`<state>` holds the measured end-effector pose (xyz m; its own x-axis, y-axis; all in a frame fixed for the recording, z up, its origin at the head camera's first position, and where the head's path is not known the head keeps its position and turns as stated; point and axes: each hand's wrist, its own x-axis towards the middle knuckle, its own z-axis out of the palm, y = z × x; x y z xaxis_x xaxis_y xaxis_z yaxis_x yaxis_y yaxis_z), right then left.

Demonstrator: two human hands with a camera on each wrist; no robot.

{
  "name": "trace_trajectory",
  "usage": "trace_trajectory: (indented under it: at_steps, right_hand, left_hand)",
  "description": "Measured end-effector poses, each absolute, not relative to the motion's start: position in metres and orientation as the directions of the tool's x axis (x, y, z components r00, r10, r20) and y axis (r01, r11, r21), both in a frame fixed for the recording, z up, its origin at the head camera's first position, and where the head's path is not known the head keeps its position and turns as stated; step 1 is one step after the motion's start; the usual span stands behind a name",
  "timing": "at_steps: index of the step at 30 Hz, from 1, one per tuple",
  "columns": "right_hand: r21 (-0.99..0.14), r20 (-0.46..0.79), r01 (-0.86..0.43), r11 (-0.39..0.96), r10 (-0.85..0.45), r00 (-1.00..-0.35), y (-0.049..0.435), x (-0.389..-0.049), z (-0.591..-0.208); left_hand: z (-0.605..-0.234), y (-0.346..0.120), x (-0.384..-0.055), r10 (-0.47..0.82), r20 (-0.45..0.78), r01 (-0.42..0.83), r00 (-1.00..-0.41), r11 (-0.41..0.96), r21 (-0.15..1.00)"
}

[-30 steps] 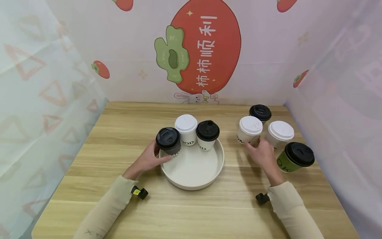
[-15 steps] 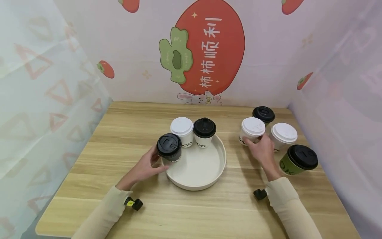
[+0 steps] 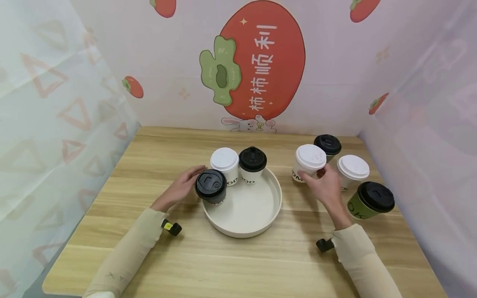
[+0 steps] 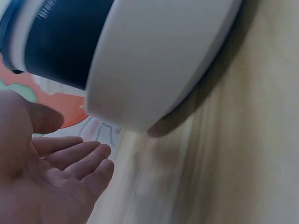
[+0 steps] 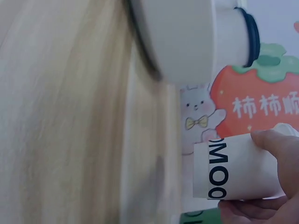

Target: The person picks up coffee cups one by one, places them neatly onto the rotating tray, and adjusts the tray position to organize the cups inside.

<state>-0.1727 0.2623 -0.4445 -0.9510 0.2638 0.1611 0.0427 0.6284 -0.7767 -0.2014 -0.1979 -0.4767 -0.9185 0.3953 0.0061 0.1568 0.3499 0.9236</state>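
My right hand (image 3: 328, 188) grips a white paper cup (image 3: 310, 159) with a white lid, thumb on one side and fingers on the other. In the right wrist view, black lettering rings this cup's lower part, and its base shows against the wall backdrop. My left hand (image 3: 179, 188) is beside the round cream tray (image 3: 240, 232), fingers extended and holding nothing. Close to it, a dark grey cup (image 3: 210, 186) with a black lid stands at the tray's left side. Behind that cup in the tray are a white-lidded cup (image 3: 225, 160) and a black-lidded white cup (image 3: 252, 161).
Right of my right hand stand a white-lidded cup (image 3: 352, 169) and a green cup (image 3: 362, 207) with a black lid. Another black-lidded cup (image 3: 328, 145) is behind the held one. Printed cloth walls (image 3: 167, 107) border the wooden table (image 3: 238, 273).
My left hand has let go of the dark grey cup and drawn away to its left, fingers straightening. My right hand has moved the white cup slightly left and up.
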Motion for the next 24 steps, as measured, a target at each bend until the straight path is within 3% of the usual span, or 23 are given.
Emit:
trace_trajectory:
  at_steps: [9,14,24]
  right_hand:
    - [-0.856,0.167,-0.102,0.506,0.084,-0.982,0.242,-0.157,-0.421]
    - [-0.857,0.201,-0.165,0.489,0.021,-0.979,0.23,-0.153,-0.418]
    - [-0.899,0.133,-0.155,0.409,-0.08,-0.988,0.213,-0.157,-0.432]
  left_hand:
    - [-0.488,-0.178,-0.223,0.532,0.063,0.2,-0.844,0.204,0.958]
    - [-0.49,-0.18,-0.218,0.511,0.062,0.183,-0.857,0.189,0.965]
    - [-0.49,-0.185,-0.199,0.426,0.019,0.166,-0.904,0.311,0.936]
